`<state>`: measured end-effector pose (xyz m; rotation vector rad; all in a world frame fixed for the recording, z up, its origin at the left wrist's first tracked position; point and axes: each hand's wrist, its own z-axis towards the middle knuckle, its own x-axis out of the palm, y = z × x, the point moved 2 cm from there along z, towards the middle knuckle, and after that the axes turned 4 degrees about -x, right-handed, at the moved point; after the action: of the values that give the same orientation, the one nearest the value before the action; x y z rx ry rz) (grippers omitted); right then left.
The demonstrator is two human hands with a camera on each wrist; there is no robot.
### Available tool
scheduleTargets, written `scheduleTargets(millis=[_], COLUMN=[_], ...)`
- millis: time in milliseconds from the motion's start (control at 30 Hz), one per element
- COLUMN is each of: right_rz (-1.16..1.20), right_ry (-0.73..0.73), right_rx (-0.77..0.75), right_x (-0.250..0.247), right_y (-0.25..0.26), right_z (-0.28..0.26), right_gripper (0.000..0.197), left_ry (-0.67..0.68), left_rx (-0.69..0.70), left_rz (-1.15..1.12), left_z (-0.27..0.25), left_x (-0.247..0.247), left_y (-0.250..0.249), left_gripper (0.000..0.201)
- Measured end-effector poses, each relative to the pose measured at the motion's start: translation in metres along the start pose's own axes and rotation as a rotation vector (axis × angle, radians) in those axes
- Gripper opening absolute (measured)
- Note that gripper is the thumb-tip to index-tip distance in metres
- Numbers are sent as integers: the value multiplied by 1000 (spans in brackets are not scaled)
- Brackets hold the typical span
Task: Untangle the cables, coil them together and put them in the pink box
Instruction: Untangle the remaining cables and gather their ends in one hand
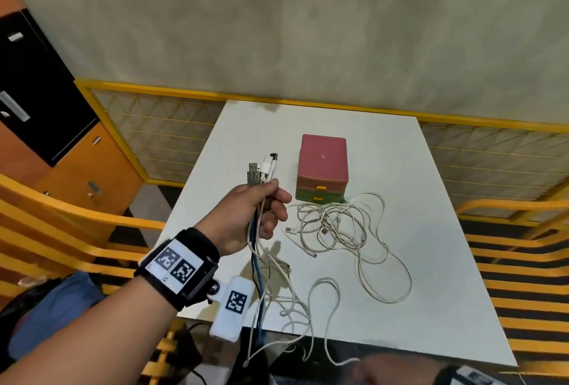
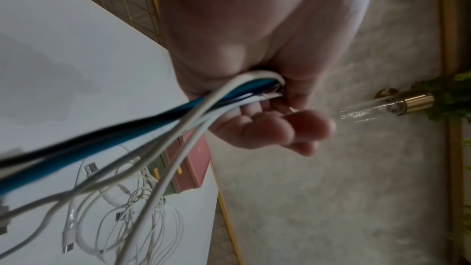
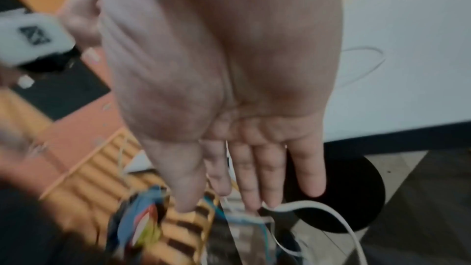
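My left hand (image 1: 264, 200) is raised over the white table (image 1: 437, 277) and grips a bundle of cables (image 1: 257, 261) just below their plugs (image 1: 261, 169). White, blue and black strands hang from the fist (image 2: 275, 108) past the table's near edge. More white cables lie in a loose tangle (image 1: 338, 224) on the table, in front of the pink box (image 1: 323, 158), which stands shut on a green drawer unit (image 1: 318, 197). My right hand (image 1: 388, 367) is low at the near edge, blurred. Its fingers (image 3: 254, 184) are straight and point down, with a white cable (image 3: 318, 208) at their tips.
Yellow railings and slatted yellow benches (image 1: 523, 277) surround the table on the left, right and back. An orange and black cabinet (image 1: 46, 107) stands at the far left. A black round base (image 3: 356, 198) sits on the floor under the table's edge.
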<state>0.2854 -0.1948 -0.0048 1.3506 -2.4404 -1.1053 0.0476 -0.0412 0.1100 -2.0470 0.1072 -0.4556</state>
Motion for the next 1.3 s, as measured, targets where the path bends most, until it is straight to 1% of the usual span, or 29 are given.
scheduleTargets(millis=[33, 67, 133, 167, 233, 267, 333, 400, 433, 467, 500, 533, 567, 600, 633, 667, 700, 767, 833, 900, 933, 1000, 1067, 1133, 1200, 1300], right_rz=[-161, -225, -271, -304, -357, -371, -392, -365, -370, -354, -278, -270, -305, -428, -588, -718, -784, -813, -733, -586, -463, -91, 239, 520, 706, 819], right_ry=[-28, -75, -189, -282, -524, -610, -712, -703, -717, -744, -728, -679, -628, -596, -613, -608, -605, -634, -667, -711, -764, -891, -983, -1002, -993, -982], right_rx=[-51, -62, -163, -197, -271, -300, -314, -320, -331, -305, -288, -265, -181, -56, 21, 54, 47, 12, -43, -87, -131, -248, -370, -482, -592, -669], right_x=[-6, -17, -43, -58, -85, -93, -102, -106, -105, -104, -105, -104, -105, -103, -104, -106, -105, -107, -108, -110, -111, -118, -128, -136, -143, -151], right_y=[10, 15, 31, 44, 74, 89, 109, 120, 121, 121, 115, 108, 104, 100, 99, 97, 95, 92, 90, 89, 89, 91, 98, 110, 126, 147], right_z=[-3, 2, 23, 38, 73, 88, 118, 141, 146, 150, 162, 178, 189, 193, 195, 195, 193, 193, 191, 184, 180, 166, 145, 120, 95, 63], right_gripper=[18, 19, 20, 18, 16, 16, 19, 33, 42, 47, 51, 55, 53, 43, 34, 30, 30, 29, 26, 20, 15, 4, 15, 14, 15, 16], left_ry=[4, 10, 18, 20, 17, 13, 4, -1, -1, 0, 1, -1, -6, -8, -12, -13, -17, -23, -35, -65, -92, -161, -230, -264, -245, -157], left_rx=[5, 7, 5, 8, 22, 31, 45, 55, 60, 64, 69, 73, 78, 83, 87, 89, 91, 87, 78, 76, 77, 84, 89, 95, 116, 147], left_rz=[3, -1, -24, -42, -83, -109, -169, -203, -210, -212, -212, -210, -203, -195, -189, -188, -186, -180, -166, -150, -141, -121, -114, -111, -73, -49], left_z=[0, 1, 3, 5, 10, 12, 19, 26, 30, 33, 38, 41, 46, 49, 52, 55, 57, 64, 70, 76, 80, 87, 93, 97, 99, 97], left_x=[0, 0, 1, 2, 6, 9, 13, 14, 14, 13, 11, 10, 8, 7, 6, 5, 5, 3, 2, 2, 1, 0, 1, 6, 17, 38], left_y=[0, 0, 2, 3, 5, 6, 7, 8, 8, 9, 9, 9, 8, 9, 9, 9, 10, 11, 12, 14, 15, 18, 22, 25, 26, 21], left_gripper=[39, 40, 41, 41, 41, 41, 40, 38, 37, 37, 36, 36, 36, 36, 36, 36, 36, 36, 36, 35, 34, 30, 24, 19, 19, 19])
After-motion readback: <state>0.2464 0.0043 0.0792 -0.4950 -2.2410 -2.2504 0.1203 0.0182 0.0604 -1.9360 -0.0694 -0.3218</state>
